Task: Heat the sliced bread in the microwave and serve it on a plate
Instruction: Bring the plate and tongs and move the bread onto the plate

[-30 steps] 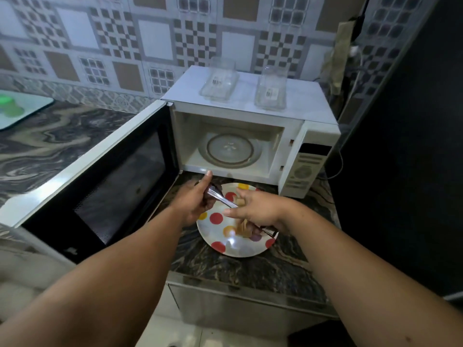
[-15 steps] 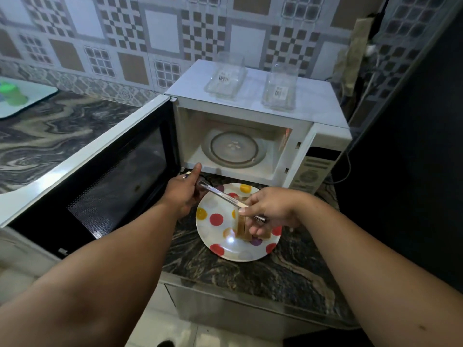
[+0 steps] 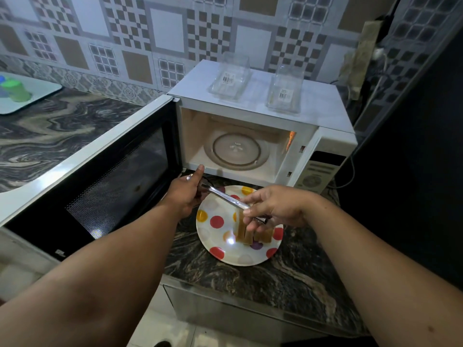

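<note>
A white microwave [image 3: 263, 101] stands open, its glass turntable [image 3: 235, 151] bare and its door [image 3: 112, 171] swung out to the left. In front of it a polka-dot plate [image 3: 240, 259] lies on the marbled counter. Several brown bread slices [image 3: 244, 232] stand on edge on the plate. My left hand [image 3: 185, 196] grips the handle end of metal tongs [image 3: 223, 195], thumb near the microwave's sill. My right hand [image 3: 278, 206] pinches the tongs' tip end just above the bread, hiding the slices' tops.
Two clear plastic containers [image 3: 230, 76] [image 3: 285, 91] sit on top of the microwave. A pale tray with a green cup [image 3: 15, 91] lies far left on the counter [image 3: 62, 136]. A dark surface [image 3: 413, 171] closes off the right side. The counter edge [image 3: 250, 301] runs just below the plate.
The view has tilted so the microwave sits higher. My right hand has shifted slightly right over the plate, uncovering the bread slices beneath it. Both hands still hold the tongs.
</note>
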